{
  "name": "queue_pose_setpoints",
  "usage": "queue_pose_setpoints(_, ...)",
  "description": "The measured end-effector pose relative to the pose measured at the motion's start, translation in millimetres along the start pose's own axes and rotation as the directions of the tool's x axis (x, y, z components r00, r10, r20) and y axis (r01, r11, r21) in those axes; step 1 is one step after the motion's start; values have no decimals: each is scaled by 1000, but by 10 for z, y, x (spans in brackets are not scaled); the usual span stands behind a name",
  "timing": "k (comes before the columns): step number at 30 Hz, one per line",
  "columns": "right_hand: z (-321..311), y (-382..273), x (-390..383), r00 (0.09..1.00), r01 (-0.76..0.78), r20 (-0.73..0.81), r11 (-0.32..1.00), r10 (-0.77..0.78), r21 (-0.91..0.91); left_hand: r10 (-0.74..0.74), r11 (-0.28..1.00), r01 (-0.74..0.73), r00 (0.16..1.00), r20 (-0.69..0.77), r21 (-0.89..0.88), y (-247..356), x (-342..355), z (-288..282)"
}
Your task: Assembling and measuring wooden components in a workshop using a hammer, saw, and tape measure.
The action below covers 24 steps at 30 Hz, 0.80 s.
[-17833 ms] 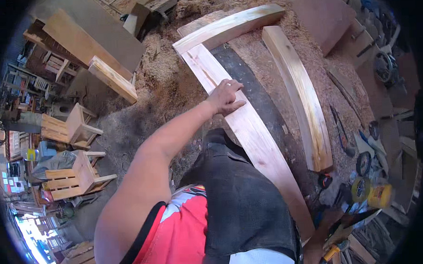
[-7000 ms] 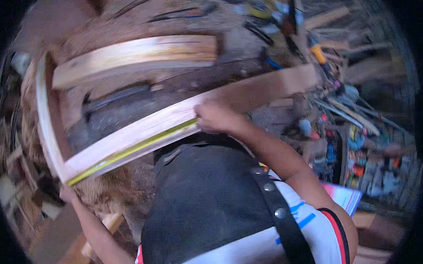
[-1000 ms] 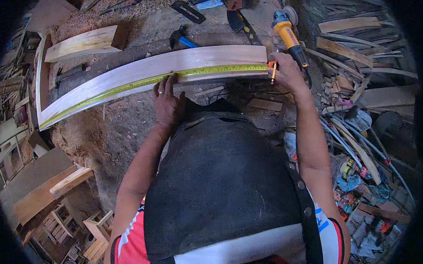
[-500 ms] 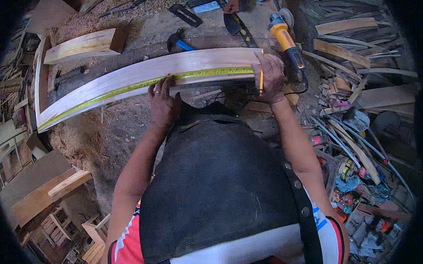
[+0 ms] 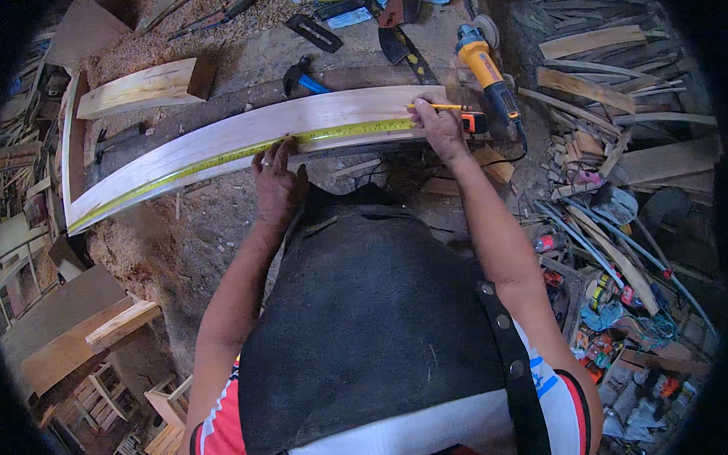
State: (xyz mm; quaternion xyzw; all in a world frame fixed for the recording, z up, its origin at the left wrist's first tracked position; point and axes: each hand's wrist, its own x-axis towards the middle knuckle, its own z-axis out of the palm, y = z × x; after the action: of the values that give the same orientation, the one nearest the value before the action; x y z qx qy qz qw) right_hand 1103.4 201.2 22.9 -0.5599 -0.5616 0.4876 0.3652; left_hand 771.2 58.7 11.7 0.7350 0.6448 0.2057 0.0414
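Note:
A long, pale curved wooden board [image 5: 240, 127] lies across the workbench, with a yellow tape measure [image 5: 209, 159] stretched along its near edge. My left hand [image 5: 279, 186] grips the tape against that edge, its fingertips bent over the blade near the middle. My right hand [image 5: 441, 134] is closed around a yellow pencil [image 5: 449, 106] near the board's right end, the pencil lying almost level. Just right of that hand, the orange and black tape case [image 5: 474, 122] shows; whether the hand also touches it is hidden.
Beyond the board lie a blue-handled hammer [image 5: 311, 83] and a yellow angle grinder [image 5: 487, 67] with a cord. A short curved wood block [image 5: 139, 89] sits at the far left. Scrap wood strips [image 5: 590, 41] and tools crowd the right side.
My right hand has shifted left and slightly nearer, and the pencil has turned from upright to nearly level. The orange tape case has come into sight. My left hand stays on the tape.

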Motion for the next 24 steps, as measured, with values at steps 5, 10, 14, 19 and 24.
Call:
queue_pose_setpoints(5,-84,55,105,997,-29,69,1000,28,6,29,994,-29,1000,3,102,38,-35,-5)
queue_pose_setpoints(10,-110,103,157,997,-2,74,1000,3,-12,-7,998,3,998,62,66,42,-53,34)
queue_pose_setpoints(14,-130,122,173,996,19,89,999,-16,-29,-59,997,54,995,85,59,77,-79,38)
queue_pose_setpoints(19,-141,119,177,993,57,111,989,-42,-135,-60,998,59,997,56,32,129,-77,39)
queue_pose_setpoints(24,-152,81,179,989,120,117,947,-89,-297,-87,996,86,994,62,20,125,-73,70)
